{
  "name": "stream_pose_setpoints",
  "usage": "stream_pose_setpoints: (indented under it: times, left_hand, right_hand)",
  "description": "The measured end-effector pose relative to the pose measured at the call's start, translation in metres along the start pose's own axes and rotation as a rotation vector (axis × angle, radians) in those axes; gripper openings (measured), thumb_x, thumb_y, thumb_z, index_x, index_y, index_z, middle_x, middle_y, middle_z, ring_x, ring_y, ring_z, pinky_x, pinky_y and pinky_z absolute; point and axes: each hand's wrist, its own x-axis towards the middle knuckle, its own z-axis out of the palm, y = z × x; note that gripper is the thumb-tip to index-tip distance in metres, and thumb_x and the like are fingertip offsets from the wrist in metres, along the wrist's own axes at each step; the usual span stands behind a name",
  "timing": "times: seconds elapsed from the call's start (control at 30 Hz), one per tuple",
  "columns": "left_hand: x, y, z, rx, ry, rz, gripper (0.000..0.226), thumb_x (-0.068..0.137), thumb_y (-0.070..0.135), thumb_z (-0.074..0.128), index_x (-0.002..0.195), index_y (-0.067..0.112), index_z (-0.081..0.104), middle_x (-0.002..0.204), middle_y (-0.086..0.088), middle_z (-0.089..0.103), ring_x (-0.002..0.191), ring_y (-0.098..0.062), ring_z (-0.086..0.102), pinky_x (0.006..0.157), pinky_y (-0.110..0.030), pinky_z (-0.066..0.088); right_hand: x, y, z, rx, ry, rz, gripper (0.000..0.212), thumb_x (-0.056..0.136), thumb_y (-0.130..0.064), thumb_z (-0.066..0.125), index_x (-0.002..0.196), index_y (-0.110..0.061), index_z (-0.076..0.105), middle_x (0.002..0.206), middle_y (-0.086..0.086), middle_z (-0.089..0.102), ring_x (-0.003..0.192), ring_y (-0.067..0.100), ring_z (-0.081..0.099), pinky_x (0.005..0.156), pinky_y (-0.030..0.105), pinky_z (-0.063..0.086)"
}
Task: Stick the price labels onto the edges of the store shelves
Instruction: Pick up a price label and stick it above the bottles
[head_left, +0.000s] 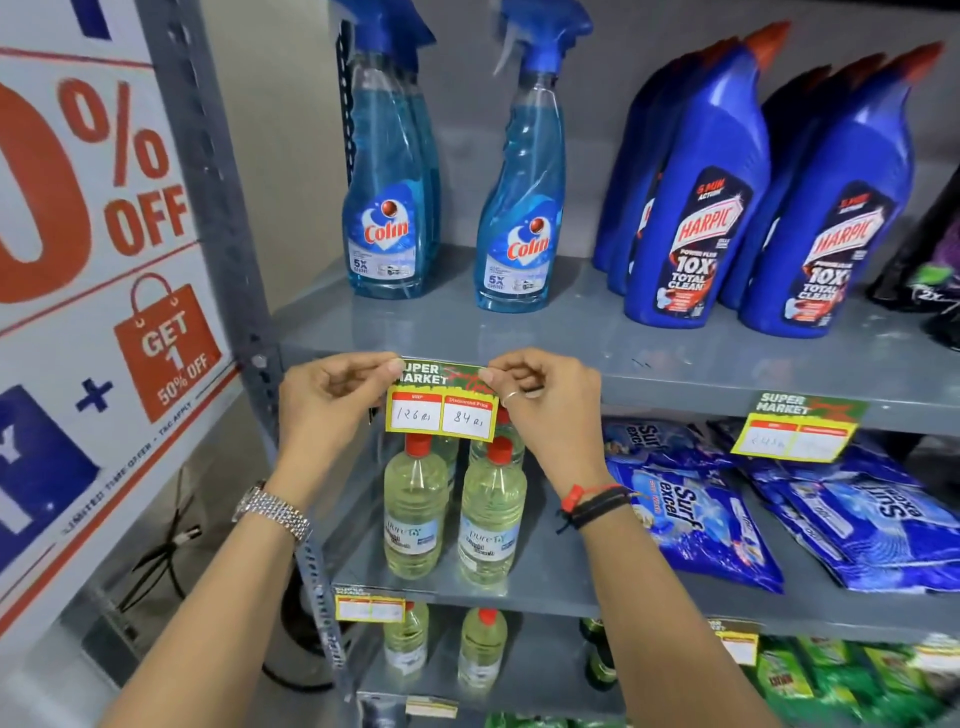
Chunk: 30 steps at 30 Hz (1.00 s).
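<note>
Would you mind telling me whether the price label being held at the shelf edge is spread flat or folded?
Spread flat: the price label faces outward, both handwritten price boxes readable, its top corners pinched by the left hand and right hand.

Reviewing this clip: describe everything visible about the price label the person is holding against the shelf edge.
The yellow-bordered paper price label has a green header reading SUPER MARKET and two white boxes under red tabs, handwritten 126 Rs and 84 Rs. It sits level, its top against the front edge of the grey metal shelf, its lower part hanging in front of red-capped clear bottles. The left hand pinches its upper left corner, the right hand its upper right.
</note>
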Motion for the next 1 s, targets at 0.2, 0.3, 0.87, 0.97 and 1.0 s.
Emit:
stream_pose_setpoints:
  times: [0.2,0.3,0.87,0.97,1.0]
  left_hand:
    - [-0.003,0.010,0.006,0.169,0.088,0.087,0.006,0.073,0.026,0.077,0.078,0.025,0.073,0.061,0.018,0.069,0.058,0.005,0.060,0.056,-0.006,0.045]
    - [-0.005,0.012,0.005,0.536,0.194,0.233,0.018,0.073,0.043,0.074,0.083,0.028,0.073,0.080,0.015,0.067,0.075,-0.003,0.059,0.065,-0.019,0.046]
    - [0.023,0.007,0.004,0.712,-0.197,0.491,0.022,0.090,0.027,0.057,0.106,0.032,0.071,0.110,0.013,0.071,0.093,-0.015,0.060,0.085,-0.029,0.033]
    - [0.025,0.010,0.002,0.679,-0.230,0.490,0.026,0.090,0.018,0.056,0.106,0.030,0.071,0.109,0.012,0.071,0.088,-0.013,0.057,0.082,-0.030,0.038]
    - [0.025,0.011,0.001,0.676,-0.242,0.483,0.028,0.090,0.015,0.056,0.107,0.030,0.071,0.109,0.012,0.071,0.088,-0.010,0.056,0.081,-0.030,0.040]
  right_hand:
    - [-0.004,-0.006,0.011,-0.061,0.110,-0.001,0.009,0.079,-0.025,0.069,0.074,-0.019,0.067,0.063,-0.006,0.063,0.054,0.004,0.053,0.060,0.020,0.051]
    - [-0.010,-0.007,0.014,-0.325,0.171,-0.106,0.018,0.080,-0.036,0.067,0.082,-0.019,0.061,0.075,-0.004,0.061,0.075,0.017,0.052,0.066,0.035,0.048]
    - [0.004,0.000,0.010,-0.168,0.031,-0.011,0.018,0.079,-0.021,0.068,0.095,-0.029,0.070,0.100,0.000,0.071,0.096,0.020,0.061,0.090,0.030,0.046]
    - [0.004,-0.002,0.004,-0.136,-0.024,-0.023,0.025,0.083,-0.009,0.063,0.101,-0.023,0.071,0.108,0.000,0.071,0.101,0.015,0.062,0.089,0.019,0.041]
    - [0.003,-0.002,0.003,-0.128,-0.037,-0.019,0.027,0.083,-0.006,0.061,0.103,-0.022,0.071,0.110,0.001,0.070,0.102,0.015,0.062,0.088,0.017,0.041]
